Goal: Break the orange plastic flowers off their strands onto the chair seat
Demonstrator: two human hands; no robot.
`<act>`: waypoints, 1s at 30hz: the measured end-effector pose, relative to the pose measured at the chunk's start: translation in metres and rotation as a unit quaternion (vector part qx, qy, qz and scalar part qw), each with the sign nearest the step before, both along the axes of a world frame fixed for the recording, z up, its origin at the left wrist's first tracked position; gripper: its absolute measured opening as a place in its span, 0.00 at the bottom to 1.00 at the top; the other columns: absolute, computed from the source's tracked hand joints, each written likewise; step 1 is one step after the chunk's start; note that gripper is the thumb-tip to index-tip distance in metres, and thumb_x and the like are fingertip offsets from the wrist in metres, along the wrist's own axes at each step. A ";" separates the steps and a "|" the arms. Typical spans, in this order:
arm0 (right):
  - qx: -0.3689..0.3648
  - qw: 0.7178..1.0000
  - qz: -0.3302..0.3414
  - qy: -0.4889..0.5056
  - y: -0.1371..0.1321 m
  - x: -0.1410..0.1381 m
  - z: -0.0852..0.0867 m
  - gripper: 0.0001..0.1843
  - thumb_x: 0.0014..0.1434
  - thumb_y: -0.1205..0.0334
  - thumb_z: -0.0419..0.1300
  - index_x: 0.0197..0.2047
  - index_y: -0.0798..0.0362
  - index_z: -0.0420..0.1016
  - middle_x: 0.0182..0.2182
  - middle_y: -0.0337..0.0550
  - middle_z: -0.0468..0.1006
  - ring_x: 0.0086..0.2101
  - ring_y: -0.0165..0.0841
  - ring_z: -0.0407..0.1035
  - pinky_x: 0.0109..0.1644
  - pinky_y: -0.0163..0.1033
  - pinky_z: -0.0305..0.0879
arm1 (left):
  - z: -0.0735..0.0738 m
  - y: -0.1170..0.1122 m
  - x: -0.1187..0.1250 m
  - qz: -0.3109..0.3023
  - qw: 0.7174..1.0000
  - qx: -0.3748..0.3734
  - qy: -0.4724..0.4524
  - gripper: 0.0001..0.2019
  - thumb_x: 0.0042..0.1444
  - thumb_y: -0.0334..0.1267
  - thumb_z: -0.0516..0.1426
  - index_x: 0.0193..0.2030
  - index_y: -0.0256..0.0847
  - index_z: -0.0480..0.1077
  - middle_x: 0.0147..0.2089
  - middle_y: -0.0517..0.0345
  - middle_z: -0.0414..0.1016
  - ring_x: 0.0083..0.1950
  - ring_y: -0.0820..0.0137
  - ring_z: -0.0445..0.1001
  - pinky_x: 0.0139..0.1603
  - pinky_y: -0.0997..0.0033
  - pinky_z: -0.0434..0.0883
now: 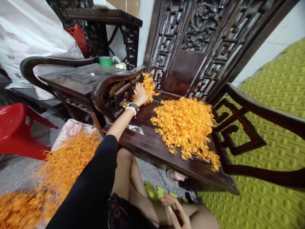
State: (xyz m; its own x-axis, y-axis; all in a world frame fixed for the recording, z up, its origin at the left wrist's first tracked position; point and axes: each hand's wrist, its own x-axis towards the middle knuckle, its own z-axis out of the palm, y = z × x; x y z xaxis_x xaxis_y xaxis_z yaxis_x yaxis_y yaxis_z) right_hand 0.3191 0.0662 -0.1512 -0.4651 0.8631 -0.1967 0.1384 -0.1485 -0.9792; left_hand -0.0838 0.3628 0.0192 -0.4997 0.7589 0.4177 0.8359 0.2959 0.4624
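Observation:
My left hand (141,94), with a dark band and a beaded bracelet at the wrist, reaches across a dark carved wooden chair seat (149,119). Its fingers are spread over a small heap of orange artificial flowers (149,83) at the seat's back left corner, touching them. A much larger pile of the same orange flowers (187,124) covers the right half of the seat. Low in the view, near my knee, my right hand (176,212) is closed, its fingers bent together. Something small and brownish seems to be between them, too hidden to name.
Orange stringy stems (69,162) spill from a white and pink bag (69,135) at lower left. A red plastic stool (16,130) stands beside it. Green tape (105,61) lies on a dark side table (78,78). The chair's right armrest (269,114) borders a yellow-green mat (274,152).

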 end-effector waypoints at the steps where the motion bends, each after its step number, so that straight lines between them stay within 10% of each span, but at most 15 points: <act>1: 0.007 1.000 0.000 -0.001 -0.003 -0.001 0.002 0.18 0.59 0.50 0.59 0.50 0.48 0.74 0.46 0.50 0.79 0.47 0.40 0.74 0.56 0.40 0.67 | 0.003 -0.008 0.001 -0.002 1.000 0.009 0.001 0.39 0.58 0.48 0.56 0.66 0.21 0.47 0.70 0.25 0.41 0.71 0.48 0.42 0.67 0.49 0.47; 10: 0.027 0.999 -0.017 -0.018 -0.033 -0.024 0.014 0.24 0.55 0.41 0.58 0.46 0.51 0.73 0.43 0.54 0.80 0.45 0.42 0.74 0.54 0.45 0.68 | -0.006 -0.145 0.015 -0.205 0.972 0.115 0.001 0.26 0.55 0.38 0.59 0.60 0.35 0.62 0.66 0.40 0.58 0.67 0.55 0.55 0.67 0.54 0.53; 13: 0.029 0.999 0.005 -0.017 -0.035 -0.028 0.009 0.25 0.55 0.41 0.58 0.46 0.51 0.73 0.42 0.53 0.79 0.45 0.42 0.74 0.55 0.46 0.67 | -0.051 -0.239 0.021 -0.159 0.952 0.134 -0.226 0.17 0.56 0.47 0.57 0.51 0.47 0.71 0.54 0.57 0.74 0.56 0.66 0.71 0.61 0.66 0.64; 18: 0.055 0.997 0.045 -0.015 -0.031 -0.044 -0.010 0.24 0.57 0.42 0.57 0.45 0.53 0.74 0.41 0.52 0.80 0.44 0.42 0.74 0.54 0.46 0.67 | -0.170 -0.402 0.052 0.100 0.929 0.148 -0.325 0.22 0.54 0.58 0.49 0.35 0.39 0.70 0.37 0.46 0.79 0.42 0.56 0.79 0.47 0.53 0.74; 21: 0.068 0.994 0.085 -0.015 -0.028 -0.062 -0.011 0.23 0.57 0.42 0.57 0.43 0.54 0.75 0.37 0.50 0.80 0.40 0.41 0.75 0.50 0.44 0.69 | -0.221 -0.467 0.068 0.146 0.908 0.111 -0.376 0.23 0.48 0.61 0.52 0.29 0.40 0.68 0.28 0.47 0.79 0.33 0.53 0.80 0.37 0.53 0.76; 25: 0.106 0.982 0.154 -0.037 -0.031 -0.087 0.002 0.20 0.58 0.46 0.57 0.40 0.54 0.76 0.36 0.48 0.80 0.40 0.39 0.74 0.48 0.42 0.68 | -0.236 -0.493 0.071 0.152 0.899 0.079 -0.403 0.21 0.48 0.58 0.54 0.33 0.40 0.70 0.33 0.48 0.81 0.39 0.54 0.80 0.45 0.55 0.75; 30: 0.118 0.968 0.221 -0.027 -0.049 -0.105 0.006 0.16 0.62 0.52 0.55 0.43 0.55 0.76 0.39 0.48 0.79 0.41 0.37 0.73 0.49 0.41 0.67 | -0.207 -0.446 0.077 0.100 0.922 0.069 -0.369 0.18 0.56 0.52 0.50 0.43 0.41 0.70 0.44 0.48 0.79 0.48 0.58 0.77 0.53 0.57 0.71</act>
